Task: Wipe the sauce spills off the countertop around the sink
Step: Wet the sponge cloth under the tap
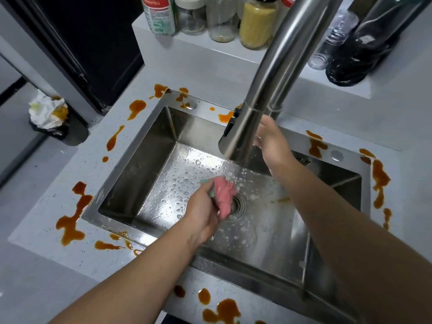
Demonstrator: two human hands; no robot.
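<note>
Countertop point(205, 71) grey, sauce spills point(70, 222) round sink point(140, 169); left hand point(203, 213) grips cloth point(223, 194).

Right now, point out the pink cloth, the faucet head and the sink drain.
pink cloth point(224, 195), head view, bunched middle.
faucet head point(240, 134), head view, steel side.
sink drain point(240, 202), head view, metal ring.

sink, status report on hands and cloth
Left hand grips pink cloth over the drain. Right hand at the faucet, fingers hidden. Sauce spills all round the countertop, unwiped.
</note>
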